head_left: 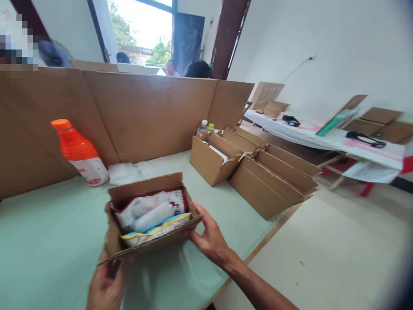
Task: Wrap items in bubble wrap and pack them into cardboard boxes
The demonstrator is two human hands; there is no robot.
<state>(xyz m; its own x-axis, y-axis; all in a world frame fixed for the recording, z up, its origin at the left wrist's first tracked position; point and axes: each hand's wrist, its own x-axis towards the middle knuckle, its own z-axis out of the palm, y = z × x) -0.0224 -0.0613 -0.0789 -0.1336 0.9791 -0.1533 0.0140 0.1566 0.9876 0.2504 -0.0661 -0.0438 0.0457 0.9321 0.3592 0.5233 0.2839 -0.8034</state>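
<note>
Between my two hands is a small open cardboard box point(145, 187), tilted toward me over the green-covered table. My left hand point(106, 280) grips its near left corner, fingers partly hidden under it. On the opposite side, my right hand point(209, 237) clasps the right end, thumb below the rim and fingers behind. Inside lie a dark red and white packet point(179, 202), a whitish wrapped roll-like item point(153, 218) and a yellow and blue edged packet point(161, 230). What the packets contain cannot be made out.
An orange bottle point(80, 153) stands at the left by folded white tissues point(122, 173). Several open cardboard boxes point(264, 189) fill the table's right side, with small bottles point(203, 128) behind. A cardboard partition point(155, 112) edges the back; people sit beyond it.
</note>
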